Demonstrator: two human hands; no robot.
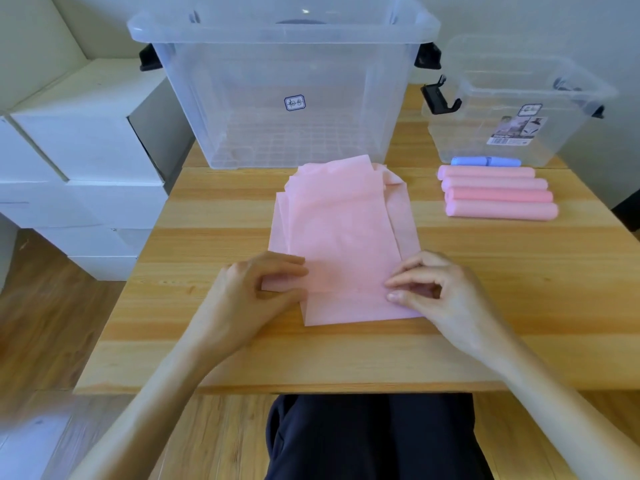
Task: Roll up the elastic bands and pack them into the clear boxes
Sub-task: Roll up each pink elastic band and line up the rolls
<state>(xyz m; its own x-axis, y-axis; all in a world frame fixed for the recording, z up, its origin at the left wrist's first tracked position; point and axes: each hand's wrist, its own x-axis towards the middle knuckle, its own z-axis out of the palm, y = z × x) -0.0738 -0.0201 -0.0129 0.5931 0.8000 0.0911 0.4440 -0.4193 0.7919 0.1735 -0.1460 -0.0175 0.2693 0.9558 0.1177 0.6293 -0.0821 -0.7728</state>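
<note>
A flat pink elastic band, folded in layers, lies in the middle of the wooden table. My left hand pinches its near left edge between thumb and fingers. My right hand pinches its near right edge the same way. Several rolled pink bands lie side by side at the right, with a rolled blue band just behind them. A large clear box stands empty at the back centre. A smaller clear box stands at the back right.
White cartons are stacked on the floor left of the table. Both boxes have black latches and no lids on. My dark-trousered lap sits under the table's near edge.
</note>
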